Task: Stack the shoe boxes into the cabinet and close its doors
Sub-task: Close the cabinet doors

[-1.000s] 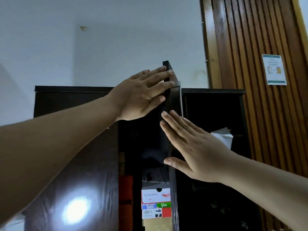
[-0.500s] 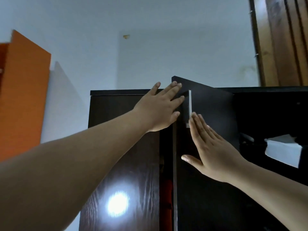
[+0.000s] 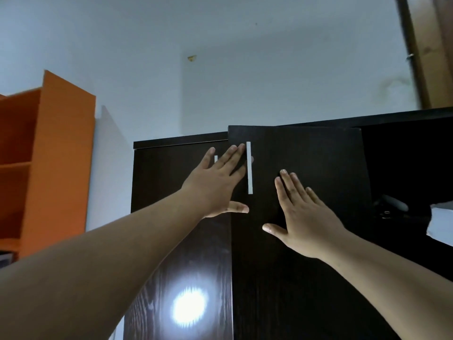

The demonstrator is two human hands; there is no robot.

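Presently: door-closing step judged in hand; shoe boxes not seen, presumably hidden inside cabinet (image 3: 404, 143).
- Right door (image 3: 306, 266): nearly shut, top corner proud of left door (image 3: 171, 241).
- Left hand (image 3: 215, 185): grip released, fingers straight, laid across seam beside white handle (image 3: 249, 168).
- Right hand (image 3: 304, 217): grip released, palm flat on right door.
- Next move: firm flat push judged needed until door sits flush.
- Surroundings: orange shelf unit (image 3: 61, 155) at left; open dark compartment with white item (image 3: 441, 224) at right; no obstruction seen at seam.
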